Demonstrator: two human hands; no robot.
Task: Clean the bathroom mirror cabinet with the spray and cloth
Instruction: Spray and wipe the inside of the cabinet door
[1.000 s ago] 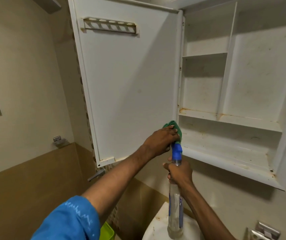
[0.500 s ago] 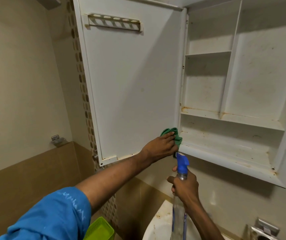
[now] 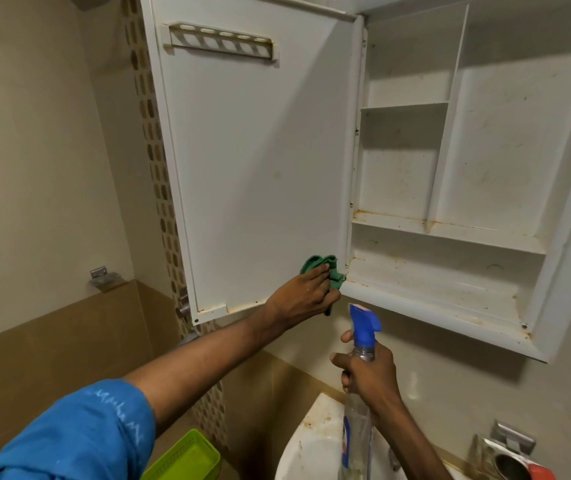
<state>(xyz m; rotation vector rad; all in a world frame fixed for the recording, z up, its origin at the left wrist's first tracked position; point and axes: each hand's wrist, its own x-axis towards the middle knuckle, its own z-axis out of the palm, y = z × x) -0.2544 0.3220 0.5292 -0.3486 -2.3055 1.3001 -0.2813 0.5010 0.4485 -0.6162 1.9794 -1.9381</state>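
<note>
At the lower inner corner of the open cabinet door [image 3: 260,161], close to the hinge side, the left hand [image 3: 303,299] presses a bunched green cloth [image 3: 322,266] against the white panel, fingers curled over the fabric. Below and just to its right, apart from it, the right hand [image 3: 369,374] is wrapped round the neck of a clear spray bottle [image 3: 358,403] with a blue trigger head, held upright over the washbasin [image 3: 306,448]. The mirror cabinet [image 3: 485,188] stands open, its shelves bare and marked with rusty brown stains, thickest along the bottom ledge and the door's lower edge.

The risk is probably the door itself: a hard push so near the hinge could swing it or strain the hinge. The cloth also sits beside the gap between door and frame, where fabric or fingertips could get pinched. The bottle's nozzle seems aimed toward the left wrist, so a stray squeeze may wet the arm rather than the stains.
</note>
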